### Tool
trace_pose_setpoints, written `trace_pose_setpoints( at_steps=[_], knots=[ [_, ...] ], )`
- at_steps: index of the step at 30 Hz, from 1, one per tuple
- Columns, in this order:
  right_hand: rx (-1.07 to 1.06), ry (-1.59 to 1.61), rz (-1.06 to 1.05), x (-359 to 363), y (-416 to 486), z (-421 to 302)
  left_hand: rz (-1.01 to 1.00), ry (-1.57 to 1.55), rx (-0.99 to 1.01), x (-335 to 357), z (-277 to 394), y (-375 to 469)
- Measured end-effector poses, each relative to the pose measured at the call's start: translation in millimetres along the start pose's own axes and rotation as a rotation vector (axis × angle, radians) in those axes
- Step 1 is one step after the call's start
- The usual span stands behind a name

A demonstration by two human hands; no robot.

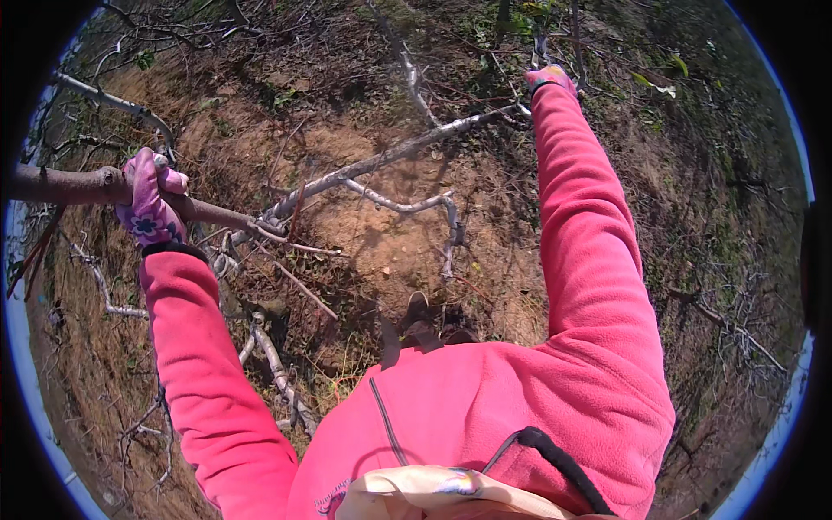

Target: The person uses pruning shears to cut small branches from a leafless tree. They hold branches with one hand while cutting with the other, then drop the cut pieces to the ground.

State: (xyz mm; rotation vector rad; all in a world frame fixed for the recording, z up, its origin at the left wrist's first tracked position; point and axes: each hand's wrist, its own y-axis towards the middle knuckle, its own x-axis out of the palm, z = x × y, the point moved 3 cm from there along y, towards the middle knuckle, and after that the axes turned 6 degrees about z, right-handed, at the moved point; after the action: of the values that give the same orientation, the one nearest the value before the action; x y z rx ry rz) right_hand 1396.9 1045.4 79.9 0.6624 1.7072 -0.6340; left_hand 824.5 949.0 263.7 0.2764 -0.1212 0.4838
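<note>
My left hand (153, 195), in a pink flowered glove, is wrapped around a thick brown tree branch (71, 185) that runs in from the left edge and thins out towards the middle. At the upper right my right hand (552, 77), in a matching glove, reaches away from me at arm's length. Just beyond it shows a small greyish tool or fitting (539, 51), too unclear to name. Its fingers are mostly hidden, so I cannot tell how it grips. Between my arms a long pale branch (390, 155) slopes up to the right.
A crooked grey side branch (406, 207) hangs over bare reddish soil (383, 253). More pale limbs (276, 367) stand at the lower left. My shoes (419, 318) are on the ground below. Dry twigs (734, 325) and weeds lie along the right.
</note>
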Motion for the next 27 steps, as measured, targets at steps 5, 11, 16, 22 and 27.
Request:
trace_pose_setpoints(
  at_steps=[5, 11, 16, 22, 27],
  knots=[
    [0.123, 0.385, -0.035, 26.6, 7.5, 28.6, -0.001, 0.020, 0.033, -5.5, -1.4, 1.5],
    [0.148, 0.349, -0.089, 35.6, 12.6, 53.3, 0.009, 0.052, 0.007, -3.8, -1.0, 4.0],
    [0.107, 0.191, -0.122, -2.8, -1.1, 62.3, 0.029, -0.039, 0.005, -0.6, 0.3, -2.0],
    [0.065, -0.145, -0.068, -38.0, 5.3, 42.1, 0.019, -0.079, 0.022, -0.3, 0.4, -3.1],
    [0.058, -0.219, 0.014, -45.5, 31.7, 29.7, 0.017, -0.016, 0.001, 0.1, -1.5, -2.0]
  ],
)
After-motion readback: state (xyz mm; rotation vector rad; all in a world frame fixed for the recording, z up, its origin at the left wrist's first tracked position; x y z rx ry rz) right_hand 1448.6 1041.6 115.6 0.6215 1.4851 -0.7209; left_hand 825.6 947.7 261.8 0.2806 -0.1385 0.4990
